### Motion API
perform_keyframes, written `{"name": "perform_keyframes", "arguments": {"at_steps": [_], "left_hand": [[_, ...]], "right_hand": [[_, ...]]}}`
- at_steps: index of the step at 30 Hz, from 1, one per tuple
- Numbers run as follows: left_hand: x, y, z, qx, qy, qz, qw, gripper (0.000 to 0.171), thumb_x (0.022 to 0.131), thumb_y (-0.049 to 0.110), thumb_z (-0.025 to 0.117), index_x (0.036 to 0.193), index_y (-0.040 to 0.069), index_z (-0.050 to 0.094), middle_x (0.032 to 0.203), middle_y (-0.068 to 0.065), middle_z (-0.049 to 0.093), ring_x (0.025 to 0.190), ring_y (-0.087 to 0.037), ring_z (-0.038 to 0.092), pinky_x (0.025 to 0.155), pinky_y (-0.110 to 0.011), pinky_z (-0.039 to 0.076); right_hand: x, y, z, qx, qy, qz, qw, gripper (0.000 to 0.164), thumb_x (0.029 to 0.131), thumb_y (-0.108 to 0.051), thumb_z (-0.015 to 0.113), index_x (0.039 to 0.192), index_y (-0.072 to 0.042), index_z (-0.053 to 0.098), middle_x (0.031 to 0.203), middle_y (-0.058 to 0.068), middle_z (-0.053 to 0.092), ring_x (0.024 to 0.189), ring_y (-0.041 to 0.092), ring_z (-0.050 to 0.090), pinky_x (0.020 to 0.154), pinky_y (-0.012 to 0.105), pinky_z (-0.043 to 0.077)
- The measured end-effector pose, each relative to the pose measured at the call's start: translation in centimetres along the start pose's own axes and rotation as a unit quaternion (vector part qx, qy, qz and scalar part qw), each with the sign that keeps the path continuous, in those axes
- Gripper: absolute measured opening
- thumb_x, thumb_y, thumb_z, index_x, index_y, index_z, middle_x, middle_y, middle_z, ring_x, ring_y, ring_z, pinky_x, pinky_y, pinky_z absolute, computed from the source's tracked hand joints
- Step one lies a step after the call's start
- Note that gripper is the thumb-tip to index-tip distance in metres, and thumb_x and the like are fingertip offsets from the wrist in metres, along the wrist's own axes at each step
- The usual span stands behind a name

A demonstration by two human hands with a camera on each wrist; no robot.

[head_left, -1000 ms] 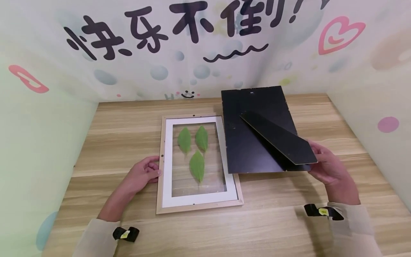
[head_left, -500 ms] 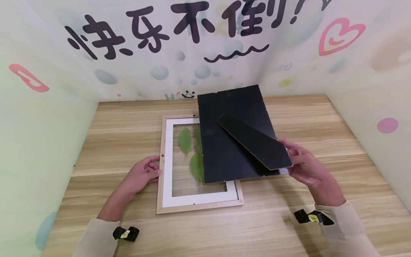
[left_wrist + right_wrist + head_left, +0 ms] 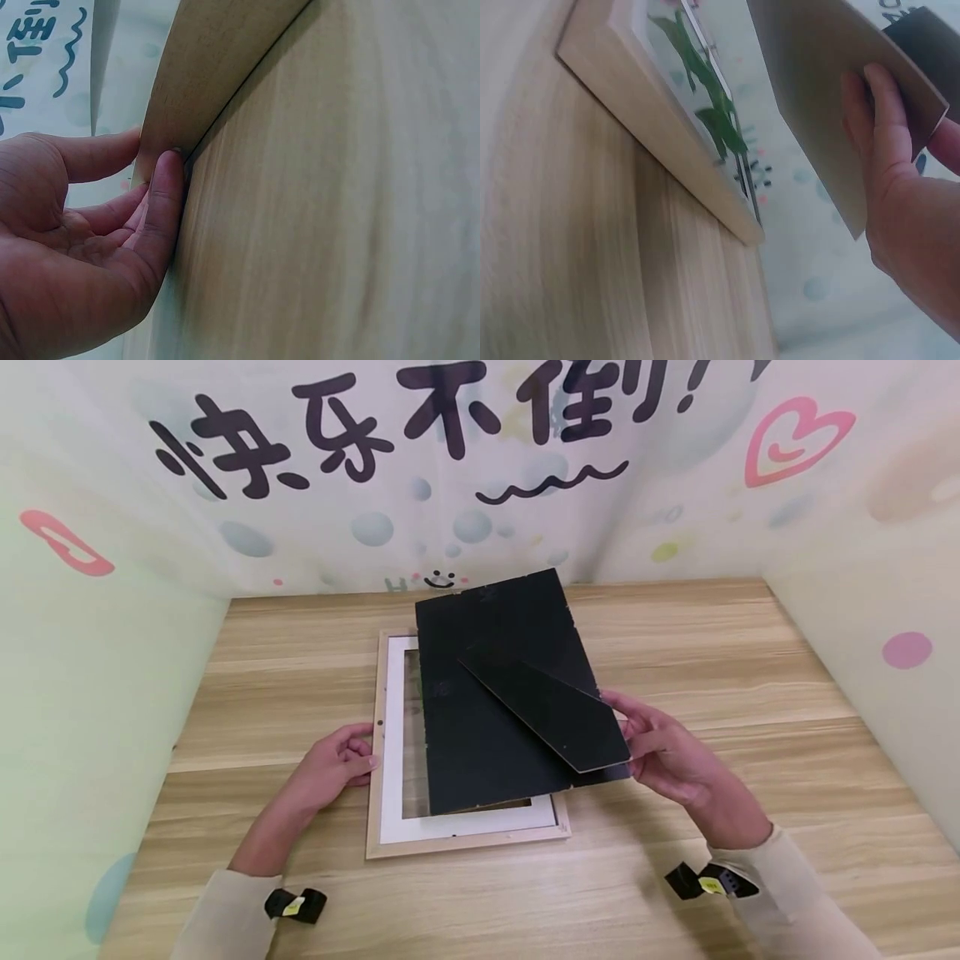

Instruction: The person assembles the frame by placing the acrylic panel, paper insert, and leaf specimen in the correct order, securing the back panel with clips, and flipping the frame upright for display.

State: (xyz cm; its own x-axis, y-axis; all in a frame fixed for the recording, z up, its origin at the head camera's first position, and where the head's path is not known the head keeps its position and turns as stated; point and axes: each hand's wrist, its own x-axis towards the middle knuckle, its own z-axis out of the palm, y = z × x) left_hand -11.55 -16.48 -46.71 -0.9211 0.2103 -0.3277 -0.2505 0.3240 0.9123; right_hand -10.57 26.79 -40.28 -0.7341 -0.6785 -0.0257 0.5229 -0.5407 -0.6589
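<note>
A light wooden picture frame (image 3: 372, 777) lies flat on the table, its white mat (image 3: 450, 829) facing up. My left hand (image 3: 330, 768) rests its fingertips against the frame's left side; the left wrist view has them touching the wooden edge (image 3: 202, 67). Over the frame, my right hand (image 3: 667, 756) grips the lower right part of a black backing board (image 3: 472, 743). Its easel leg (image 3: 551, 710) sticks out at a slant. Seen from the right wrist, the board's brown underside (image 3: 810, 90) hangs tilted above the frame. Green leaves (image 3: 720, 127) show there, but the board nearly hides them from the head camera.
The wood-grain table (image 3: 262, 677) ends at a printed cloth wall (image 3: 315, 543) behind the frame. Further cloth walls stand at the left and right. Black straps with yellow tags (image 3: 296, 906) are on both wrists.
My right hand has carried the backing board leftward and toward me, from beside the frame to over it, covering the leaves. The left hand and the frame stay where they were.
</note>
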Motion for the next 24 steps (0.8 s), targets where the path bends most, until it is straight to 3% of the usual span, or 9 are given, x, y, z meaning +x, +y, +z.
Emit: {"name": "perform_keyframes", "arguments": {"at_steps": [3,10,19,24], "left_hand": [[-0.1,0.1,0.0,0.009,0.001,-0.003,1.0,0.054,0.092,0.0,0.061,0.142,-0.005,0.039,0.098,-0.012,0.052,0.08,-0.012,0.055,0.074,-0.026,0.057],[-0.2,0.2,0.0,0.018,0.0,-0.009,0.9998,0.054,0.093,0.002,0.061,0.143,-0.004,0.039,0.099,-0.013,0.052,0.081,-0.015,0.055,0.075,-0.027,0.058],[-0.3,0.5,0.1,0.008,-0.001,-0.007,0.9999,0.055,0.093,0.002,0.061,0.142,-0.005,0.039,0.098,-0.013,0.051,0.079,-0.014,0.055,0.074,-0.026,0.057],[-0.4,0.4,0.1,0.015,0.001,-0.005,0.9999,0.055,0.092,0.001,0.061,0.142,-0.005,0.039,0.098,-0.013,0.052,0.079,-0.014,0.054,0.073,-0.027,0.057]], "right_hand": [[0.4,0.6,0.4,-0.015,0.011,0.007,1.0,0.064,0.085,0.023,0.024,0.139,-0.007,0.039,0.1,0.009,0.071,0.084,0.017,0.068,0.081,0.029,0.057],[1.0,2.0,0.9,-0.031,0.017,0.023,0.999,0.066,0.084,0.023,0.03,0.144,-0.006,0.026,0.108,0.009,0.069,0.086,0.015,0.067,0.076,0.024,0.057],[1.8,3.5,1.0,-0.052,0.018,0.033,0.998,0.069,0.083,0.022,0.034,0.146,-0.005,0.024,0.11,0.008,0.067,0.083,0.014,0.063,0.076,0.025,0.056],[2.2,4.0,1.4,-0.068,0.042,0.04,0.996,0.072,0.083,0.022,0.035,0.148,-0.004,0.02,0.11,0.007,0.067,0.084,0.015,0.064,0.078,0.029,0.057]]}}
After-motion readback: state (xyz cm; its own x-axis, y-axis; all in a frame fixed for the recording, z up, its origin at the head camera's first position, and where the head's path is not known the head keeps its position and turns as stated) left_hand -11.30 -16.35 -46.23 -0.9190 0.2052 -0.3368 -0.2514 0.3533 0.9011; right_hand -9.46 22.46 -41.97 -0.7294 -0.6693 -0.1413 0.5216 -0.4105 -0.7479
